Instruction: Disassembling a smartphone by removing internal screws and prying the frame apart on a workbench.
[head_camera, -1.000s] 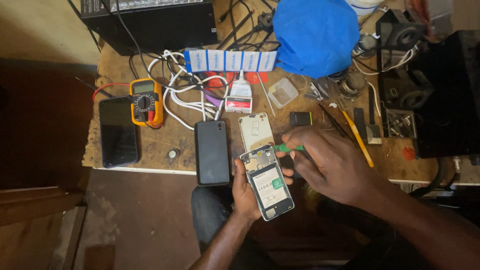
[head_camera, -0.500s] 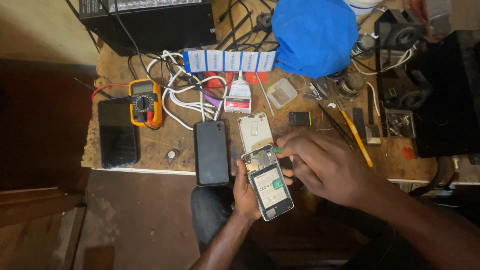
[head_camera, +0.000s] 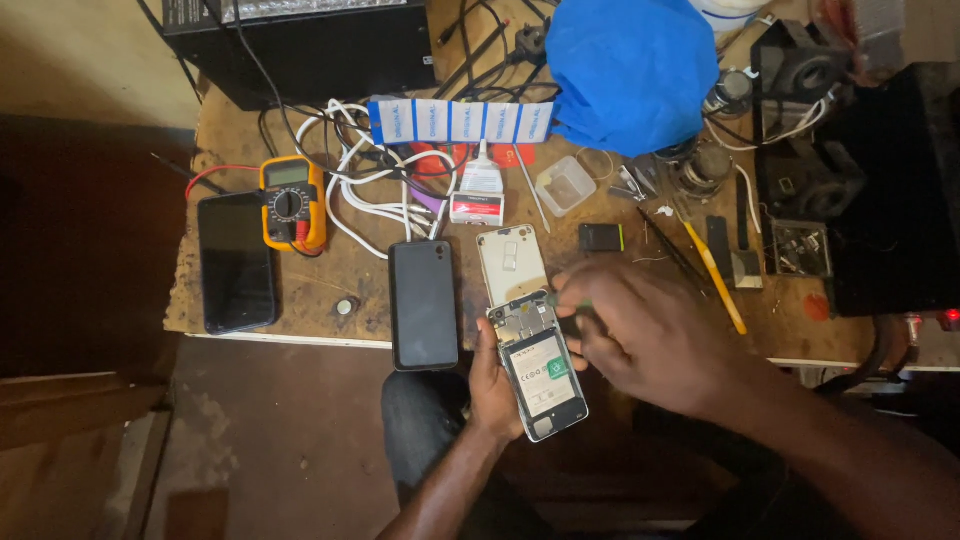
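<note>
My left hand (head_camera: 493, 388) cradles an opened phone (head_camera: 541, 367) from below, its back off so the battery and circuit board show. My right hand (head_camera: 640, 335) is closed around a green-handled tool (head_camera: 568, 302), whose tip touches the top of the phone's board. The phone's pale back cover (head_camera: 511, 262) lies on the bench just above it. A black phone (head_camera: 423, 304) lies face up to the left of my hands.
On the worn wooden bench (head_camera: 300, 290) sit a yellow multimeter (head_camera: 291, 202), a dark tablet-like phone (head_camera: 236, 262), tangled white cables (head_camera: 390, 190), a glue tube (head_camera: 479, 190), a clear small box (head_camera: 565, 185), a blue cloth (head_camera: 630, 70), a yellow-handled tool (head_camera: 715, 275) and black equipment (head_camera: 880, 190) at right.
My right hand has shifted slightly left and down, bringing the green tool's tip onto the upper part of the open phone. The left hand keeps the phone steady.
</note>
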